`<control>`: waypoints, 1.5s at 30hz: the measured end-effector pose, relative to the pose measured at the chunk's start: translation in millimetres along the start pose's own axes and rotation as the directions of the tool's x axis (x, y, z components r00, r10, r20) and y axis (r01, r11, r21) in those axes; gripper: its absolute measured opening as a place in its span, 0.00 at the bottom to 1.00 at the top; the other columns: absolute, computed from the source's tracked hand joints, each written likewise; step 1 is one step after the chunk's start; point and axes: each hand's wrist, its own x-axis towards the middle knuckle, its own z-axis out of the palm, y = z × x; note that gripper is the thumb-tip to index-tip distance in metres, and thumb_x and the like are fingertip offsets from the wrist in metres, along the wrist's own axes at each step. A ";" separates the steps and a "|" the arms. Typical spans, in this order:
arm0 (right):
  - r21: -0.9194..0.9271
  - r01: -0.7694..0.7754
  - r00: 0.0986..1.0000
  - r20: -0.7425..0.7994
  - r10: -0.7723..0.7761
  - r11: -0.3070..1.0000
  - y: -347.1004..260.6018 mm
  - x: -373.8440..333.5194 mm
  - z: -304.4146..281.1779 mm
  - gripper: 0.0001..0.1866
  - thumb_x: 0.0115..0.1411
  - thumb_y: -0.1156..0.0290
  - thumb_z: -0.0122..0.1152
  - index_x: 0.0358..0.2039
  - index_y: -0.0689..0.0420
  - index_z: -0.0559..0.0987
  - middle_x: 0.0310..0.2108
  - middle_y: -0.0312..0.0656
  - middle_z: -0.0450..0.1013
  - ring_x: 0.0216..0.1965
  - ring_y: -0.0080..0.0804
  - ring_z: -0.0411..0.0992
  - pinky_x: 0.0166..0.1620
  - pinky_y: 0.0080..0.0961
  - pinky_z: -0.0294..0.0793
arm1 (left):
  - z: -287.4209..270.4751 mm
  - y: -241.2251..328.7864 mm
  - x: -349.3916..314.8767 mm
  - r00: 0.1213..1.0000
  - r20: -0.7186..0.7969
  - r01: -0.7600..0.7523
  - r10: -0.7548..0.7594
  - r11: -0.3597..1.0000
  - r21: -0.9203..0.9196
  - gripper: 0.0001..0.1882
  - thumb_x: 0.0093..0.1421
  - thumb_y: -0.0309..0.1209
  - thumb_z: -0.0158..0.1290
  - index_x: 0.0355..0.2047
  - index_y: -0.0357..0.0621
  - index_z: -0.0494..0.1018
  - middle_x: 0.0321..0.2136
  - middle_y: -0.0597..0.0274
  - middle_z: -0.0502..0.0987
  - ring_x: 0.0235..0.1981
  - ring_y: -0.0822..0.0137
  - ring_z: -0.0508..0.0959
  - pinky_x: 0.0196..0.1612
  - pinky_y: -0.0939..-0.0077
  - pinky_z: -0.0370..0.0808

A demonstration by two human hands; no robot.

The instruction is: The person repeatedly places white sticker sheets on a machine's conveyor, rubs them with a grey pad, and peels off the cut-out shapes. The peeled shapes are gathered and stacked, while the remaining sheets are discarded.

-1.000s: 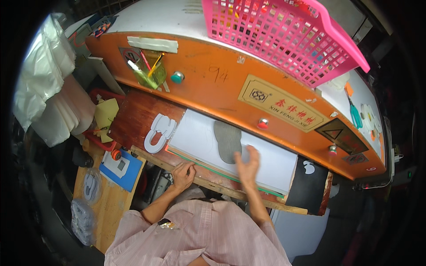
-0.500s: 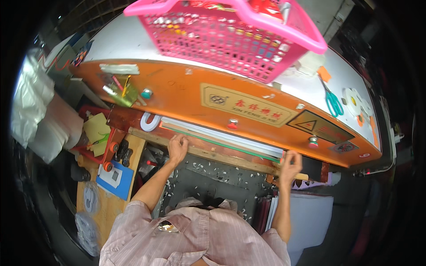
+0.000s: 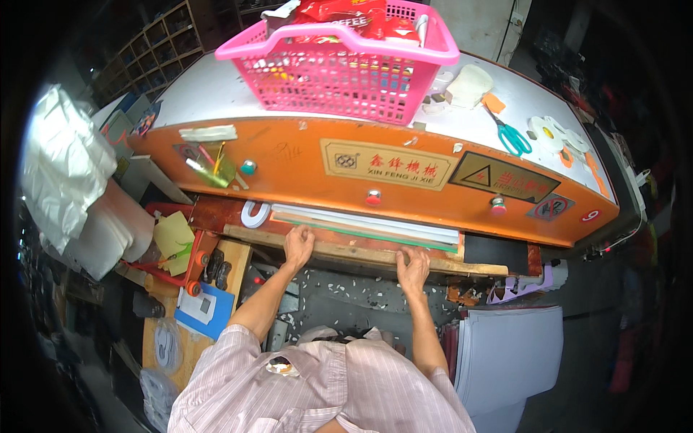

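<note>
White sheets (image 3: 404, 228) lie on the bench (image 3: 225, 211) in the head view, their far part hidden beneath the orange machine front (image 3: 281, 180), with a green strip (image 3: 346, 233) running along their near side. At the bench's near edge is a pale wooden rail (image 3: 354, 252). The person's left hand (image 3: 298, 245) is at this rail, just beside the left end of the green strip; its fingers are curled, and whether they grip anything cannot be told. The right hand (image 3: 413, 271) rests farther along at the same rail, its fingers bent forward over the wood, and whether they close on it cannot be told either. A white looped piece (image 3: 254, 214) lies just left of the sheets, partly under the machine front, and a black mat (image 3: 498, 251) lies to their right. On the machine's white top stand a pink basket (image 3: 332, 79) filled with packets and, farther right, teal-handled scissors (image 3: 514, 139). A blue board (image 3: 206, 310) lies on a wooden surface (image 3: 191, 346) at lower left, and large pale sheets (image 3: 509, 353) are stacked at lower right.
</note>
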 end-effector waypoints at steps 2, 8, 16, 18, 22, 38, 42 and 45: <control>0.011 0.005 1.000 -0.007 -0.004 1.000 1.1 -9.0 5.2 0.15 0.64 0.61 0.63 0.42 0.58 0.87 0.41 0.54 0.82 0.50 0.54 0.77 0.58 0.51 0.71 | -8.4 -9.7 -3.0 0.999 0.027 -0.016 0.018 0.997 -0.073 0.12 0.61 0.36 0.56 0.35 0.39 0.79 0.26 0.44 0.77 0.33 0.43 0.79 0.39 0.52 0.75; 0.035 -0.115 0.993 -0.004 0.116 0.993 -3.1 -55.9 39.4 0.12 0.63 0.62 0.64 0.37 0.55 0.88 0.34 0.55 0.82 0.43 0.59 0.77 0.54 0.49 0.73 | -22.7 -54.7 -41.5 0.999 0.045 0.032 -0.028 0.994 -0.103 0.10 0.61 0.34 0.56 0.33 0.40 0.79 0.23 0.48 0.76 0.30 0.47 0.79 0.38 0.53 0.75; 0.071 0.186 0.981 0.040 -0.190 0.980 -98.2 -63.8 96.9 0.34 0.49 0.58 0.79 0.54 0.63 0.80 0.63 0.58 0.68 0.61 0.59 0.67 0.64 0.52 0.67 | -34.7 -83.2 -120.9 0.997 -0.073 -0.029 0.036 0.995 0.091 0.07 0.61 0.34 0.59 0.27 0.46 0.79 0.19 0.56 0.73 0.24 0.48 0.77 0.30 0.51 0.70; 0.029 0.274 0.952 0.133 -0.276 0.961 -125.6 -56.8 122.0 0.37 0.47 0.59 0.80 0.55 0.63 0.78 0.67 0.57 0.63 0.64 0.60 0.64 0.65 0.52 0.66 | -43.1 -83.0 -143.6 0.989 -0.114 -0.083 0.097 0.989 0.121 0.05 0.59 0.31 0.60 0.28 0.46 0.81 0.18 0.58 0.75 0.23 0.52 0.77 0.29 0.55 0.72; 0.021 0.191 0.949 0.251 -0.190 0.981 -133.1 -68.4 143.2 0.35 0.46 0.63 0.80 0.54 0.62 0.80 0.66 0.53 0.65 0.63 0.56 0.64 0.65 0.49 0.66 | -54.4 -94.2 -178.0 0.980 -0.135 -0.127 0.145 0.983 0.134 0.02 0.57 0.27 0.62 0.30 0.44 0.82 0.18 0.61 0.76 0.21 0.56 0.77 0.28 0.60 0.72; 0.079 0.174 0.973 0.137 -0.184 0.982 -31.4 -58.8 91.5 0.24 0.44 0.71 0.77 0.45 0.58 0.83 0.58 0.44 0.74 0.63 0.59 0.64 0.58 0.53 0.72 | -14.9 -129.3 -179.3 0.978 -0.055 -0.196 0.204 0.973 0.119 0.06 0.56 0.22 0.62 0.34 0.42 0.82 0.22 0.60 0.79 0.24 0.58 0.78 0.29 0.66 0.72; 0.048 0.239 0.971 0.017 -0.240 0.970 -33.8 -62.4 86.8 0.25 0.46 0.69 0.76 0.46 0.56 0.83 0.59 0.42 0.73 0.64 0.59 0.62 0.59 0.51 0.72 | -10.6 -85.9 -185.1 0.984 -0.030 -0.170 0.173 0.982 0.081 0.05 0.56 0.24 0.62 0.34 0.43 0.83 0.24 0.58 0.81 0.23 0.56 0.78 0.31 0.63 0.74; 0.015 0.182 0.977 0.112 -0.182 0.983 -30.1 -49.4 77.5 0.25 0.47 0.67 0.76 0.47 0.55 0.83 0.60 0.41 0.72 0.65 0.59 0.62 0.60 0.51 0.70 | -4.1 -65.3 -174.0 0.983 -0.086 -0.153 0.162 0.982 0.107 0.04 0.57 0.25 0.62 0.33 0.43 0.83 0.22 0.59 0.79 0.22 0.56 0.78 0.29 0.62 0.74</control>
